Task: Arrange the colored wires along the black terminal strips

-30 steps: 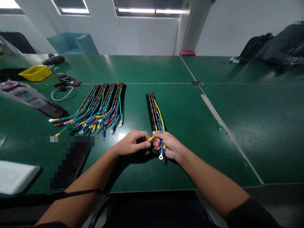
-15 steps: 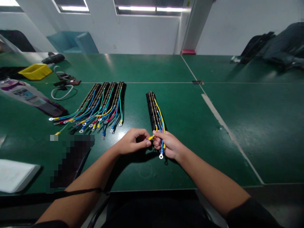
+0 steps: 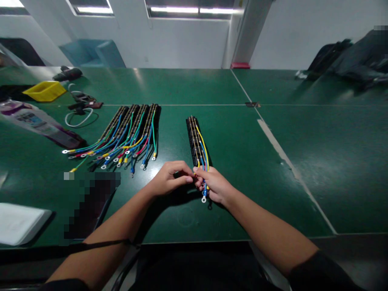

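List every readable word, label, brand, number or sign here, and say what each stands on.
No text can be read for certain.
Bottle: dark print on its label, too small and blurred to read.
Terminal strip near the hands: no lettering can be made out.

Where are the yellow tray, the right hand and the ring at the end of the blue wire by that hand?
Yellow tray (image 3: pixel 45 95): head view, on its front wall.
Right hand (image 3: pixel 217 184): head view, on the back of the hand.
Ring (image 3: pixel 204 199): head view, on its metal rim.
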Tool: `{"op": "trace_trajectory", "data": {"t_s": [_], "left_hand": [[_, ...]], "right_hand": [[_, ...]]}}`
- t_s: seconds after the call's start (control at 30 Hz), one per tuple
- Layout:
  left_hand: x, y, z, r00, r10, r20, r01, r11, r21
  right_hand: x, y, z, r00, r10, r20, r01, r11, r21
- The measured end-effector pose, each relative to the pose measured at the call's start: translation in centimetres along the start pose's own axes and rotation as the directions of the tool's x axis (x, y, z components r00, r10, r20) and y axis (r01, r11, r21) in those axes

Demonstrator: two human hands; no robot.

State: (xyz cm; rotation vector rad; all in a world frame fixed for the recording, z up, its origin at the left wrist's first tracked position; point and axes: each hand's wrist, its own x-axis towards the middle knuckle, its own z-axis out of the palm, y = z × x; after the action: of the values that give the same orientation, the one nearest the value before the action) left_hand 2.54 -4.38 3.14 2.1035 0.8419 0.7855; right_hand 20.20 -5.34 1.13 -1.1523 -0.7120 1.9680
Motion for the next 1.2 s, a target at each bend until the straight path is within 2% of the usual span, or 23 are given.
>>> {"op": "trace_trajectory", "data": {"t_s": [0.27,0.53,0.83,1.0,1.2], "left_hand": [[0.5,-0.1,0.7,0.987,-0.159,-0.023,0.153,0.975,-0.16],[0.0,0.1,0.9,0.98,-0.194,-0.05,0.173,0.946,-0.275],[0.4,-0.7,1.3,0.976,-0.212,-0.056,0.177,0.911,-0.373],[0.8,-1.0,1.6,0.962,-0.26,-0.079,0.22,0.914,-0.341],[0.7,-0.7,1.5,0.975,-0.214,-0.066,0.163,0.882,-0.442]], "right_hand": [[-0.5,0.2,0.6,0.995,-0.078,-0.062,0.068,0.987,-0.143],[-0.4,-0.2,0.4,0.999,-0.002,-0.037,0.0,0.998,-0.066],[-0.4,0.2,0.5,0.999,-0.052,-0.01,0.049,0.988,-0.15],[-0.3,0.3,0.7,0.998,-0.061,-0.034,0.053,0.982,-0.182],[-0.4,0.1,0.6,0.999,-0.035,-0.02,0.032,0.988,-0.153]]}}
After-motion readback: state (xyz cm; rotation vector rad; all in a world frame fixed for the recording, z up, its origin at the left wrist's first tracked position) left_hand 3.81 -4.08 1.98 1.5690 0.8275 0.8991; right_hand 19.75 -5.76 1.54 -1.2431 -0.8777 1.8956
